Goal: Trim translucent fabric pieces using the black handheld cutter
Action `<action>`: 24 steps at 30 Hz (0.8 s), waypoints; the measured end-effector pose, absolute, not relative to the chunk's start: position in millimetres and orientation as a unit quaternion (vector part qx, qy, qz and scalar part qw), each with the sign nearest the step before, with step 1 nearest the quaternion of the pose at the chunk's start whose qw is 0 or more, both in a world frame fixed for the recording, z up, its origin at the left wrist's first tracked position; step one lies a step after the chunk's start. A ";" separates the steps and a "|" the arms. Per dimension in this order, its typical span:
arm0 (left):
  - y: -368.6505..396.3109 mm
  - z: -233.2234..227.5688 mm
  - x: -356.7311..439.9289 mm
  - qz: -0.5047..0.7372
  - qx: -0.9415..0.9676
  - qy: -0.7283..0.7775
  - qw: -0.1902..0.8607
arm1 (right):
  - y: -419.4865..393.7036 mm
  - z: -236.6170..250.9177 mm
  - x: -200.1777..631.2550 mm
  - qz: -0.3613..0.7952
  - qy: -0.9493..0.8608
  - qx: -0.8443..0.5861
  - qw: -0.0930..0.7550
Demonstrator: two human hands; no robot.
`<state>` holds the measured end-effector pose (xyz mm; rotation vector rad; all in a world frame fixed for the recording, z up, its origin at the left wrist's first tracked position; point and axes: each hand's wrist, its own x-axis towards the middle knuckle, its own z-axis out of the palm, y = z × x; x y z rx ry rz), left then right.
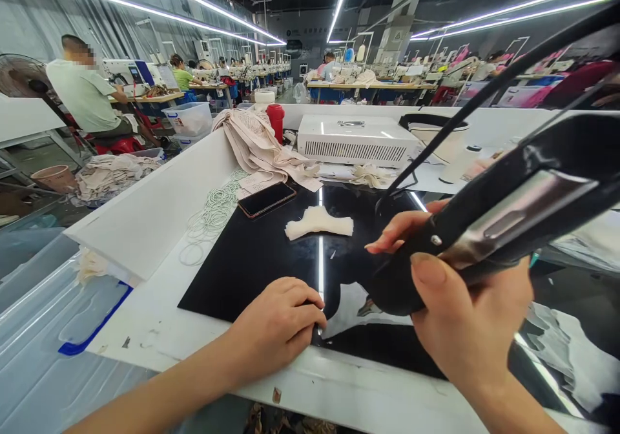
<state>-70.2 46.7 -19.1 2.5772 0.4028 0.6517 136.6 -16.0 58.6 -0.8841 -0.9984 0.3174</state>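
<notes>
The right hand [465, 318] was wrapped tight around a black iron-like tool [508, 214], raised near right above the glossy black mat [252, 259]. The left hand [278, 324] lay curled, fingertips pressed on the mat's near edge. Farther off sat a cream fabric piece [318, 222] and a phone [266, 199].

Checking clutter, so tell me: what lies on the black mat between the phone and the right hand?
In the head view, one small cream fabric piece lies between the phone and right hand.
</notes>
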 end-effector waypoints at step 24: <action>95.1 2.5 -33.6 0.061 0.929 0.071 0.358 | 0.8 39.7 141.4 0.181 -0.418 -0.350 0.818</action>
